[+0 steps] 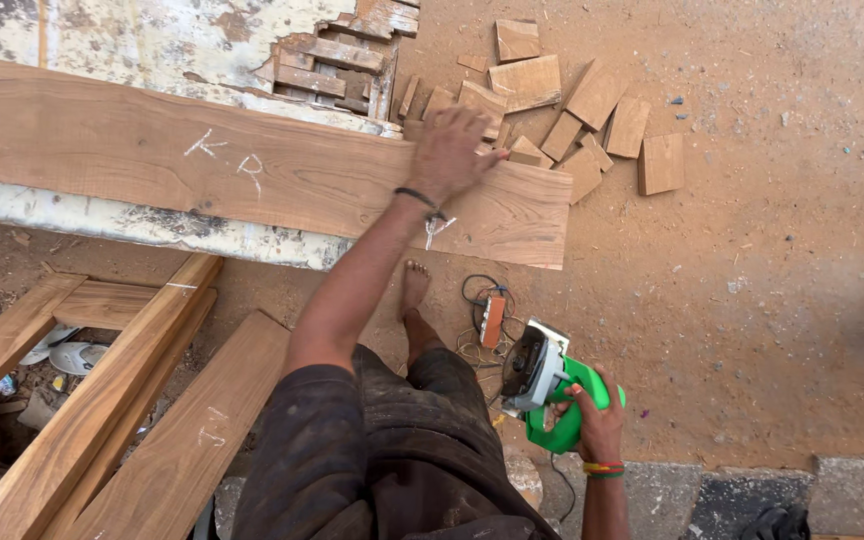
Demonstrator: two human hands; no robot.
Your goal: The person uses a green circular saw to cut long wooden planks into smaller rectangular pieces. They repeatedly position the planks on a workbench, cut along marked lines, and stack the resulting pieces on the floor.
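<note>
Five fingers point(472, 125) flat on plank point(252, 165).

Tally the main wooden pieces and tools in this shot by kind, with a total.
Long plank on the bench under the left hand: 1
Planks leaning at lower left: 4
Green circular saw in the right hand: 1
Offcut blocks on the ground: about 15
Total: about 21

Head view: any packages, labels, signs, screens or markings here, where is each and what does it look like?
No packages, signs or screens.
White chalk marks: on the long plank's face, left of the left hand.
Smaller chalk scribble: same plank, below the left wrist.
Faint chalk marks: leaning board, lower left.
</note>
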